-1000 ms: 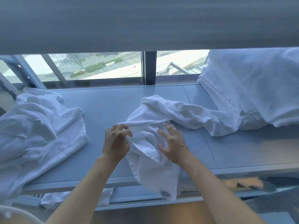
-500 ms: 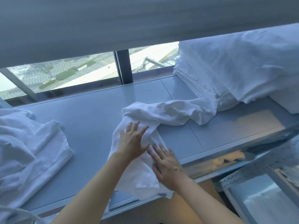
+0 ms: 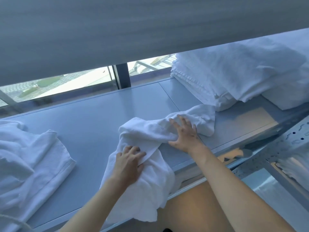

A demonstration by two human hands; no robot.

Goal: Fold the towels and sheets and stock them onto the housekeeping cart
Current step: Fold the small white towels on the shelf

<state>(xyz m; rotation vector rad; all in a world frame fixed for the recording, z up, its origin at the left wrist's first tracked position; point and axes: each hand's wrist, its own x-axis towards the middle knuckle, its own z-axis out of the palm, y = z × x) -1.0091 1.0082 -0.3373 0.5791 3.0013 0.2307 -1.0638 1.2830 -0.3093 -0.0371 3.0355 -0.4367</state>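
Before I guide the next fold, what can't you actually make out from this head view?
- Towel: its far end is bunched under the right hand, its near end droops off the counter; corners hidden.
- Left hand: grip unclear, fingers sink into cloth.
- Folded stack: top hidden by the blind, right side cut by the frame edge.
- Crumpled linen: cut by the left edge.
- Housekeeping cart: not identifiable.
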